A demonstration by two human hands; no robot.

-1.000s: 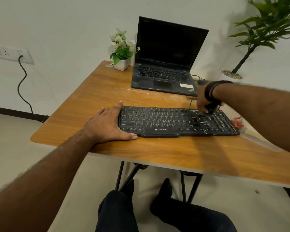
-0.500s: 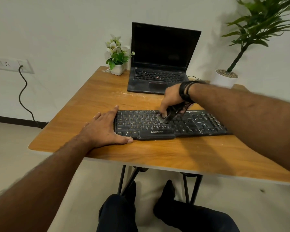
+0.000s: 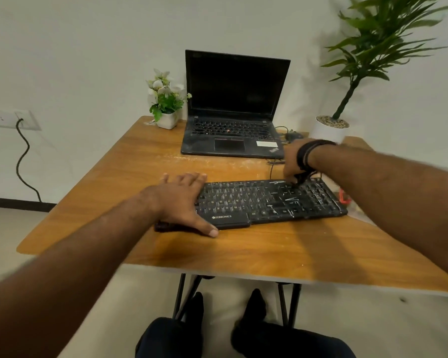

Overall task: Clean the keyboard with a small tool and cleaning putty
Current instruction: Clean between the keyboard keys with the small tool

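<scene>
A wooden, honey-brown table (image 3: 166,156) with a pale edge and thin black metal legs stands against a plain off-white wall (image 3: 88,47) on a light floor. Faint whitish dust smears cross its top between a black open laptop (image 3: 233,112) with a dark screen at the far edge and a black full-size keyboard (image 3: 264,200) nearer the person, whose keys carry pale streaks. The left hand (image 3: 181,200) lies flat over the keyboard's left end, fingers straight and spread, thumb stretched along the front edge, holding nothing. The right hand (image 3: 294,161), black bands at the wrist, is bent down over the keyboard's far right rows with fingers curled around something small and dark; what it is cannot be told. A small red object (image 3: 344,196) lies just beside the keyboard's right end. A small white pot of white flowers (image 3: 166,102) sits left of the laptop, and a tall green plant in a white pot (image 3: 373,47) stands at the table's far right corner. A wall socket with a black cable (image 3: 21,156) is on the left. The person's dark trouser legs (image 3: 243,337) show under the table.
</scene>
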